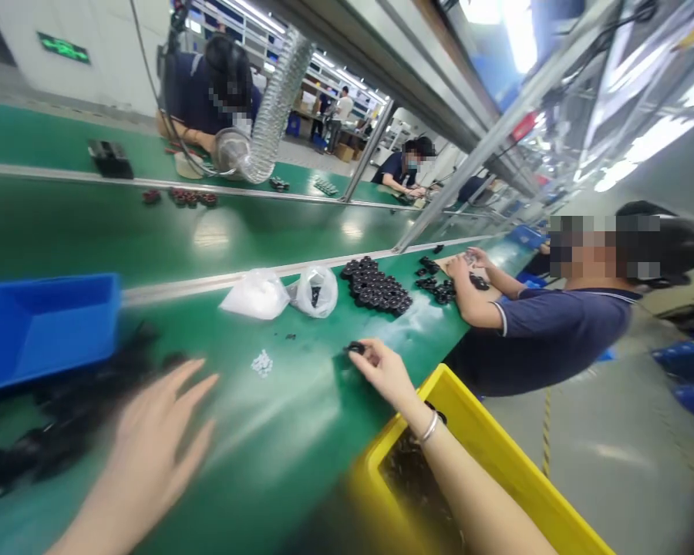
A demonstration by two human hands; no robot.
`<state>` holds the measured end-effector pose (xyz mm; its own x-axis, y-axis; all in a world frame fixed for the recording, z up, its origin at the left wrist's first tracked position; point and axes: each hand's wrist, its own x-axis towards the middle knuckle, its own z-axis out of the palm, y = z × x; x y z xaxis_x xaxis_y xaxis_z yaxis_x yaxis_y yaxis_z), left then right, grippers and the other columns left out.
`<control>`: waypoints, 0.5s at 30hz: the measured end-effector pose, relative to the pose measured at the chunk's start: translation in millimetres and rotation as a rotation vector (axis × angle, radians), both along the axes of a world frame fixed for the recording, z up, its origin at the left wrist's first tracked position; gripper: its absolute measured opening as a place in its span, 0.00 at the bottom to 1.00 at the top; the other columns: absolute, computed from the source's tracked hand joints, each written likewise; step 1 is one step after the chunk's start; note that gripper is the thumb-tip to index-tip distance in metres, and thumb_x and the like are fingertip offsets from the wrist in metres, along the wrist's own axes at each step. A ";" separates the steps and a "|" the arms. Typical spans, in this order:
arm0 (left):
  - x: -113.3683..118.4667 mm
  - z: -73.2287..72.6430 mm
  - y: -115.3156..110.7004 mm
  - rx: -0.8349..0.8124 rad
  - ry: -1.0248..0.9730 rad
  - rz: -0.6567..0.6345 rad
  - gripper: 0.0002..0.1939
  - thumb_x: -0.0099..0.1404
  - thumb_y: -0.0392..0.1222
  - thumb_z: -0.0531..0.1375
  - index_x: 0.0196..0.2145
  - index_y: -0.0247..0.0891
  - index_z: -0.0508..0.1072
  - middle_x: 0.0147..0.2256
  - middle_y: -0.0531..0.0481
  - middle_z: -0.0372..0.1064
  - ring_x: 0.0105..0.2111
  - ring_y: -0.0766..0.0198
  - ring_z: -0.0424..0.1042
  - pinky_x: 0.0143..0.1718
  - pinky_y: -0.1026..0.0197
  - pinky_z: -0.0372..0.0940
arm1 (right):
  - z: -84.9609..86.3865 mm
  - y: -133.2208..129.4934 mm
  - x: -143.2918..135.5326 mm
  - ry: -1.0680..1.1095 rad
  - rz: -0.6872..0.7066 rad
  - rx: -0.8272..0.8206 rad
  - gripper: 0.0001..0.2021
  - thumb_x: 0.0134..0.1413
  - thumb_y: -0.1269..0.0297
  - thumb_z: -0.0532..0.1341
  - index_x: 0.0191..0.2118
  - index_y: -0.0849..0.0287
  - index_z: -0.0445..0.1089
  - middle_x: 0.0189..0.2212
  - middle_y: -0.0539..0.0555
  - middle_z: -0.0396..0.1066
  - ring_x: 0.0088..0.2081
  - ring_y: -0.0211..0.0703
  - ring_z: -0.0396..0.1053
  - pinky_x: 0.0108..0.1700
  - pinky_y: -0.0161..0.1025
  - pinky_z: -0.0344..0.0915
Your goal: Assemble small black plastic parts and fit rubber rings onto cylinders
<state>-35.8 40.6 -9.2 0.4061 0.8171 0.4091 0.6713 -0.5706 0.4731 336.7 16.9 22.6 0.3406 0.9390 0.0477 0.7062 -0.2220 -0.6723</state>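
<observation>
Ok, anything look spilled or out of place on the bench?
Nothing stands out as clearly wrong. The small white pieces lie loose on the green bench, outside the bags, with tiny dark bits nearby; that could look spilled, but the white ones sit in one cluster.

No readable text; green wall sign blurred

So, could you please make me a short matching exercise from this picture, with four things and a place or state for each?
1. blue bin
2. yellow bin
3. right hand
4. small white pieces

A. partly covered by the right forearm
B. clustered on the green table
C. at the picture's left edge
D. holding a small black part

Pairs: 1-C, 2-A, 3-D, 4-B
</observation>
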 end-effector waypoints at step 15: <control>2.2 -13.1 10.9 0.160 0.387 0.205 0.26 0.66 0.40 0.46 0.59 0.28 0.62 0.64 0.28 0.45 0.64 0.34 0.45 0.61 0.33 0.41 | -22.9 34.2 150.7 0.041 -0.575 0.333 0.19 0.60 0.63 0.57 0.54 0.65 0.60 0.40 0.57 0.69 0.25 0.35 0.68 0.26 0.36 0.68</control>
